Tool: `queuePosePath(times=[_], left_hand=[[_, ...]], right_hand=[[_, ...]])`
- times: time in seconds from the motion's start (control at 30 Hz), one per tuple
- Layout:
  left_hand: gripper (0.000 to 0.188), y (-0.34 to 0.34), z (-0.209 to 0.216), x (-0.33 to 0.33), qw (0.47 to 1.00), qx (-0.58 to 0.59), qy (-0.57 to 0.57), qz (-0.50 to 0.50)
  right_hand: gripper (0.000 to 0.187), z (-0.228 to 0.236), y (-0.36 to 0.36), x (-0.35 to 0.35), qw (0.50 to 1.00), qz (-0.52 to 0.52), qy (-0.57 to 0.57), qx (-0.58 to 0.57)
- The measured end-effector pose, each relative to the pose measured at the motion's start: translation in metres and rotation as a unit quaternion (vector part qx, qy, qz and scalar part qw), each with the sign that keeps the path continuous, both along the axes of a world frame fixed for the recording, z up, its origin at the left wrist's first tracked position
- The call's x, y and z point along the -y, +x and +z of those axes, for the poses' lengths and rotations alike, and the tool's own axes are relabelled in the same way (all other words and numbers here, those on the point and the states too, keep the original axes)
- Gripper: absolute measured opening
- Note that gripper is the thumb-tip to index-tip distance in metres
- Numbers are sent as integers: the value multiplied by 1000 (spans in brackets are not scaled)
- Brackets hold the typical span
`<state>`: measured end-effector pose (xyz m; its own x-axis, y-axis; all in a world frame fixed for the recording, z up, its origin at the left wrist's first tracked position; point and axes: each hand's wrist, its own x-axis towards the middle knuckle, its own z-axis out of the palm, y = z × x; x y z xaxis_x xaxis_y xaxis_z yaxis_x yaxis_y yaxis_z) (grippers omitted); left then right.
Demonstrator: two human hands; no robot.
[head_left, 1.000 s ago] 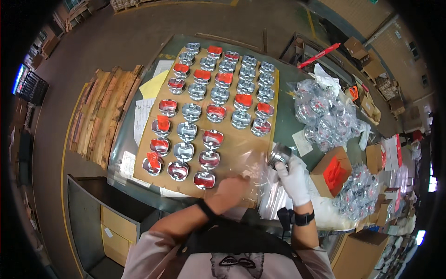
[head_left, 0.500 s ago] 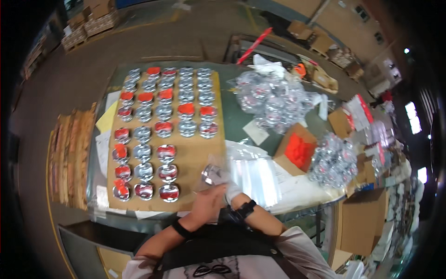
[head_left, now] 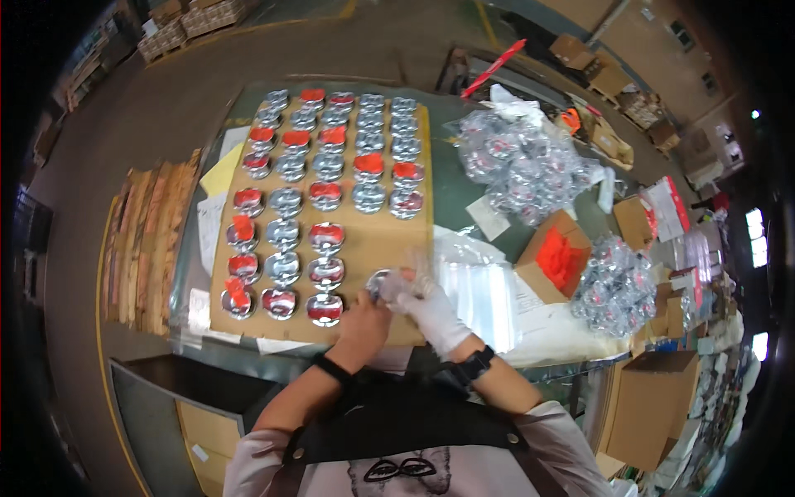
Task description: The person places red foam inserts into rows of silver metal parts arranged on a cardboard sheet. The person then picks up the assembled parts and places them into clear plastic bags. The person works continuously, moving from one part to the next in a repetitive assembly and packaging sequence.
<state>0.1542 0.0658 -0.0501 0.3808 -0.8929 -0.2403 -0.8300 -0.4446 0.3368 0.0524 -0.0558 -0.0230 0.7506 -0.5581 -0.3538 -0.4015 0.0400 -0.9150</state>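
Observation:
Over the near right part of the cardboard sheet (head_left: 389, 244), my bare left hand (head_left: 363, 325) is closed on a shiny piston-like metal part (head_left: 379, 284). My right hand (head_left: 435, 321), in a white glove, meets it from the right. Its closed fingers pinch a clear plastic bag (head_left: 421, 273) at the part; motion blurs the fingertips and the bag. To the left, similar metal parts stand in rows, such as one with a red face (head_left: 325, 310). Several carry orange-red pieces (head_left: 238, 291) on top.
Right of the sheet lies a stack of flat clear bags (head_left: 476, 306). Beyond it are a carton (head_left: 530, 269) of orange-red pieces and two heaps of bagged parts (head_left: 509, 161), (head_left: 614, 290). A wooden pallet (head_left: 149, 248) stands left of the table; an open carton (head_left: 654, 406) sits at lower right.
The whole view has shifted, with the table now further right and higher. Both hands have moved up over the sheet's near edge, and the metal part shows more clearly between them.

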Motion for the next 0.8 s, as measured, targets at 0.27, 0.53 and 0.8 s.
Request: queuePosePath(times=[0.27, 0.53, 0.8], left_hand=[[34, -10, 3, -5, 967, -68, -219, 108], [35, -13, 48, 9, 886, -119, -376, 243], [26, -122, 25, 136, 965, -205, -163, -26]], right_hand=[[20, -5, 33, 38, 739, 399, -535, -94], [29, 14, 21, 90, 849, 275, -450, 31], [32, -33, -13, 275, 867, 33, -464, -177]])
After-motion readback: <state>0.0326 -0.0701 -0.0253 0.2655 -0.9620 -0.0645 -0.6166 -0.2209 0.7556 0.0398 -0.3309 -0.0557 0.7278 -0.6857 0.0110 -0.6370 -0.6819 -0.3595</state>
